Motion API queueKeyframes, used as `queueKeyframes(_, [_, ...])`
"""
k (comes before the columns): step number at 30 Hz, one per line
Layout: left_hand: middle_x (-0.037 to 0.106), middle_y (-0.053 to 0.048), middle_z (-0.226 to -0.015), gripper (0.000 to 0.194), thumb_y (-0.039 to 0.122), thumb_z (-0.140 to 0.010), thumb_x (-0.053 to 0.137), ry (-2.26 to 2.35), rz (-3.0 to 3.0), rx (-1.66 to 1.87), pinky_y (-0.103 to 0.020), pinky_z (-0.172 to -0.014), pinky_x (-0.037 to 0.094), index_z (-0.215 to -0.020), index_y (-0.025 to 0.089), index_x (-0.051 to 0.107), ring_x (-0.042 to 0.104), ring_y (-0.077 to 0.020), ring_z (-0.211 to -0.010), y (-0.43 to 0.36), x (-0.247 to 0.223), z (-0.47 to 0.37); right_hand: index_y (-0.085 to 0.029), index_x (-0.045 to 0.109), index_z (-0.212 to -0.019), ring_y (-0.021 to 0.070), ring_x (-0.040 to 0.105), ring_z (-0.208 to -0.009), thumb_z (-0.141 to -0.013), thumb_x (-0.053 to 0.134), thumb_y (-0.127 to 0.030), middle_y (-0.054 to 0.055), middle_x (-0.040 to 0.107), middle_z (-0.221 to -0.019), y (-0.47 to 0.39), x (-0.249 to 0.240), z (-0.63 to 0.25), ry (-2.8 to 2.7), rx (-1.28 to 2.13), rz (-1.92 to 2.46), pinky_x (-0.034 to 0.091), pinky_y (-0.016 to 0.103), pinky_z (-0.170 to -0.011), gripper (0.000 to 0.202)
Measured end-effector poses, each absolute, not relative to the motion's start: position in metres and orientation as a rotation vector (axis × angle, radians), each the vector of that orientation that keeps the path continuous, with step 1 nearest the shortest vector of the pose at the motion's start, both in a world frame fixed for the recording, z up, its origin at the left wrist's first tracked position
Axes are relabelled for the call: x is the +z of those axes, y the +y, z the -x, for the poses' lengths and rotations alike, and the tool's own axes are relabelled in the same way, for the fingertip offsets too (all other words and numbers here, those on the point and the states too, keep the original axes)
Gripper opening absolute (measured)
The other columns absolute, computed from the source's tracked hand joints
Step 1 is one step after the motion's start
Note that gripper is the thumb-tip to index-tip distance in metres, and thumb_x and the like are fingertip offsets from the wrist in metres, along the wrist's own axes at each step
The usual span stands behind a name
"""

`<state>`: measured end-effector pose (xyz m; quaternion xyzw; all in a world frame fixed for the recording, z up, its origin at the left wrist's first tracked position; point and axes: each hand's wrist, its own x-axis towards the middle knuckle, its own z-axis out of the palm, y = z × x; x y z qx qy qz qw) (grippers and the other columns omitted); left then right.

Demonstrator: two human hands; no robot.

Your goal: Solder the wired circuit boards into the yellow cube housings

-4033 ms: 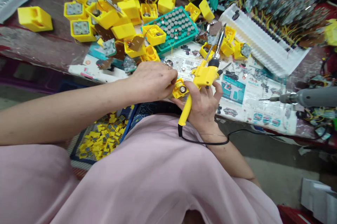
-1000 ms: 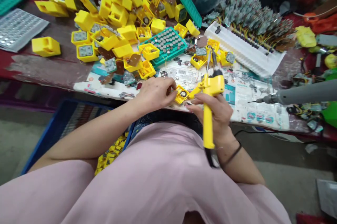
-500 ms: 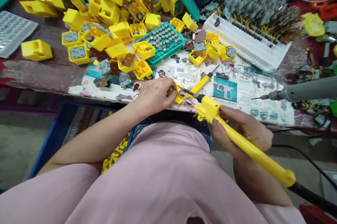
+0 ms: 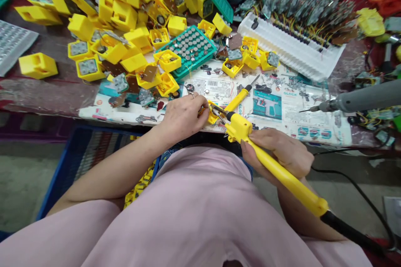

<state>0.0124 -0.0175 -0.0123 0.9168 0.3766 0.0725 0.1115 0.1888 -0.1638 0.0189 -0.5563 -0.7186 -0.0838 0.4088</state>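
Observation:
At the table's front edge my left hand [image 4: 183, 116] is closed on a small yellow plastic housing [image 4: 212, 117], partly hidden by the fingers. My right hand [image 4: 278, 152] grips a yellow soldering iron [image 4: 282, 175] with a black cord, its handle slanting down to the right. The iron's metal tip end reaches the housing; exact contact is too small to make out. Just beyond lies a yellow-handled screwdriver [image 4: 240, 99] on the printed cardboard. A small round part [image 4: 189, 87] with wires sits past my left fingers.
A green tray [image 4: 183, 74] of button cells lies behind my left hand, beside a heap of yellow housings [image 4: 123, 14]. Further right are a white rack [image 4: 291, 52] of wired grey parts and a grey electric screwdriver [image 4: 369, 96]. A blue crate [image 4: 67, 154] stands below the table.
My right hand and the soldering iron have shifted a little left, and the iron's handle has swung slightly. My left hand keeps its hold on the housing. The whole view has moved slightly.

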Motion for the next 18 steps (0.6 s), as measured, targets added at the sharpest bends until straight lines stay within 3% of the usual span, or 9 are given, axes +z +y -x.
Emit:
queueKeyframes(5, [0.072,-0.009,-0.086,0.027,0.028,-0.094,0.045,1.089,-2.704,0.233,-0.03,-0.063,0.043,-0.097,0.015,0.069,0.069,-0.0232,-0.083,-0.0183,-0.0139,-0.0124,-0.018,0.06,-0.093,0.0135,0.07,-0.06,-0.079,0.076,-0.013,0.002,0.072,-0.069,-0.1615,0.0209,-0.1898,-1.88,-0.257,1.359,0.057,0.021,-0.058,0.022])
queueKeyframes(12, [0.071,-0.009,-0.087,0.027,0.027,-0.094,0.044,1.071,-2.71,0.273,-0.03,-0.065,0.043,-0.097,0.015,0.068,0.068,-0.0228,-0.083,-0.0189,-0.0166,-0.0116,-0.021,0.062,-0.09,0.011,0.069,-0.058,-0.082,0.073,-0.017,-0.002,0.073,-0.068,-0.162,0.0218,-0.1897,-1.874,-0.314,1.392,0.056,0.019,-0.055,0.014])
queueKeyframes(18, [0.07,-0.01,-0.086,0.027,0.026,-0.094,0.043,1.055,-2.726,0.307,-0.031,-0.064,0.043,-0.095,0.015,0.067,0.067,-0.0233,-0.08,-0.0195,-0.0188,-0.0117,-0.018,0.061,-0.088,0.0118,0.069,-0.057,-0.082,0.074,-0.016,0.0,0.072,-0.065,-0.1597,0.0231,-0.1903,-1.913,-0.306,1.345,0.055,0.019,-0.054,0.014])
